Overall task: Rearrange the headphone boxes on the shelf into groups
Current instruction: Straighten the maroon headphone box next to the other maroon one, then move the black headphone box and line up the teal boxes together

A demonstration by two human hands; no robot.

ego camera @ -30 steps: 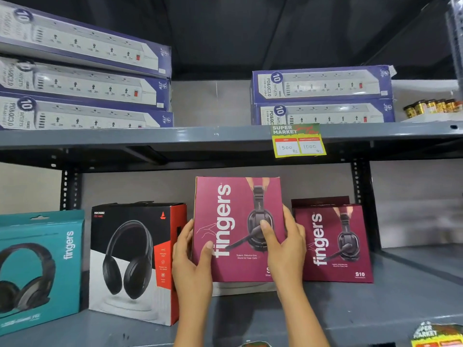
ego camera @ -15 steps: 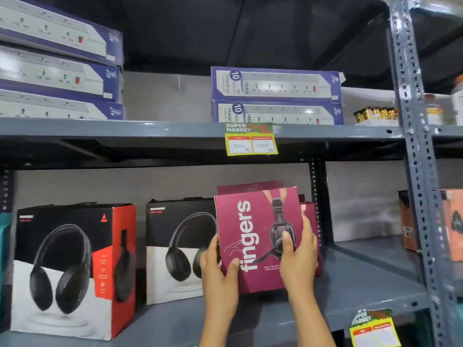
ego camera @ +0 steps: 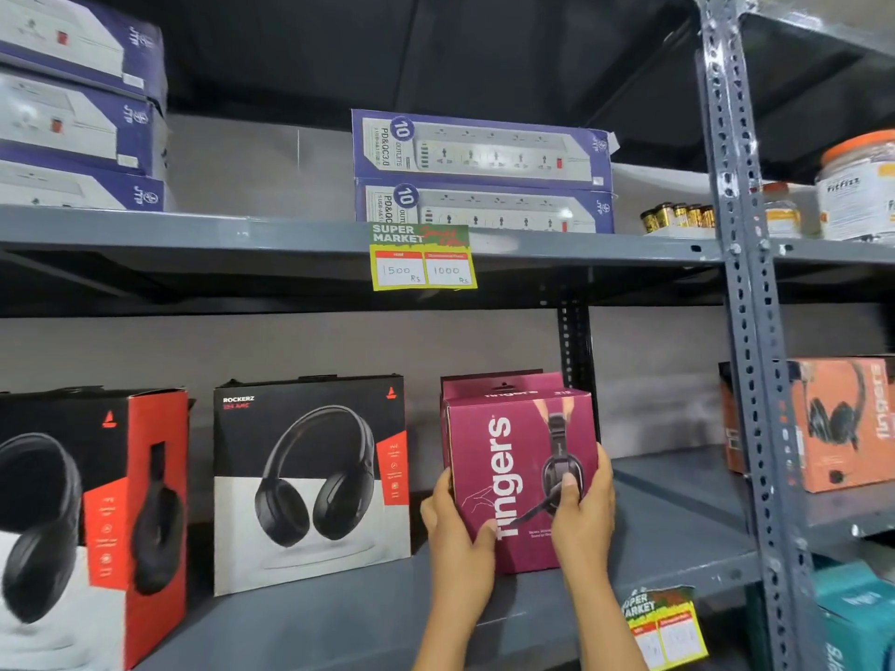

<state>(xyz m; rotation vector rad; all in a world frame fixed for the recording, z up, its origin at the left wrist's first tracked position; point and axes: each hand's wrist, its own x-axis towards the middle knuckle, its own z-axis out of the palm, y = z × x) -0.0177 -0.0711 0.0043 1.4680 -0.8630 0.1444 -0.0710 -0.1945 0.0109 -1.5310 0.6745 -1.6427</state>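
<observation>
On the grey shelf (ego camera: 678, 515), left hand (ego camera: 455, 525) and right hand (ego camera: 583, 515) clamped on a magenta headphone box (ego camera: 518, 467), directly before another magenta box (ego camera: 499, 382).

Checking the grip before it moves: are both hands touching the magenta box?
Touching. Head view: left hand and right hand clasp the magenta box.

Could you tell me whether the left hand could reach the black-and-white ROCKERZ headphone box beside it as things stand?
Probably yes, but not at once: the left hand is gripping the magenta cardboard headphone box together with the right hand. The black-and-white ROCKERZ headphone box stands just beside it, nothing between.
</observation>
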